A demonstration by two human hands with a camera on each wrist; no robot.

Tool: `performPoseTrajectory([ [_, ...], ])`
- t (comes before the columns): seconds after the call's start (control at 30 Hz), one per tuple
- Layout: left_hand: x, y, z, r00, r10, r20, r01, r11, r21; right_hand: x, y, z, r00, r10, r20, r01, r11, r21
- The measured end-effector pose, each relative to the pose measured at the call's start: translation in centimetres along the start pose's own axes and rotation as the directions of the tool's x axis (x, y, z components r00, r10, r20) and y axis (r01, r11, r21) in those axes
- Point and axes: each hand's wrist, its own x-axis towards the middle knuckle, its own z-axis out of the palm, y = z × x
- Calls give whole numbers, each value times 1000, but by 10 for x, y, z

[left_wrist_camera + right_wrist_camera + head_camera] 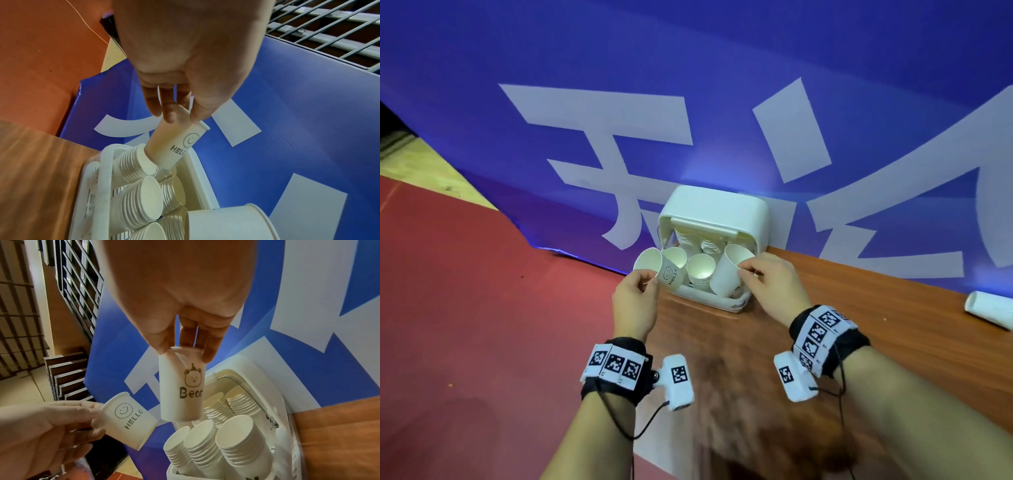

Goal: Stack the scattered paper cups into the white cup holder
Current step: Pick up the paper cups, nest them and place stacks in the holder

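Note:
The white cup holder point(717, 209) stands on the wooden table against the blue banner, with several stacks of white cups point(700, 270) inside. My left hand point(645, 279) pinches the rim of a tilted "HELLO" smiley cup point(669, 275) at the holder's left front corner. In the left wrist view that HELLO cup point(174, 146) has its base at the top of a stack point(135, 164). My right hand point(744, 270) pinches the rim of a "Bear" cup point(174, 402), held upright over the holder's right side point(246, 366).
Another white cup point(989, 310) lies on its side at the table's far right. The blue banner point(722, 102) rises right behind the holder. The wooden table point(842, 325) ends just left of the holder, with red floor point(482, 308) below.

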Motion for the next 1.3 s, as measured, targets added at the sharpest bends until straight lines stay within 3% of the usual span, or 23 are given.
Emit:
performPoseTrajectory([
  [0.33, 91, -26, 9, 971, 86, 222, -92, 996, 18, 49, -17, 53, 1000, 7, 21, -4, 992, -123],
  [0.57, 118, -46, 25, 923, 190, 336, -229, 970, 81, 67, -8, 87, 999, 25, 40, -14, 970, -242],
  [0.8, 132, -70, 43, 870, 235, 432, -330, 931, 158, 78, 1, 110, 982, 53, 179, 19, 925, -379],
  [1.0, 139, -86, 51, 854, 166, 492, -292, 938, 189, 88, -1, 123, 977, 54, 206, 39, 906, -423],
  [1.3, 141, -98, 56, 839, 167, 518, -279, 949, 145, 88, 0, 132, 989, 43, 145, 21, 909, -416],
])
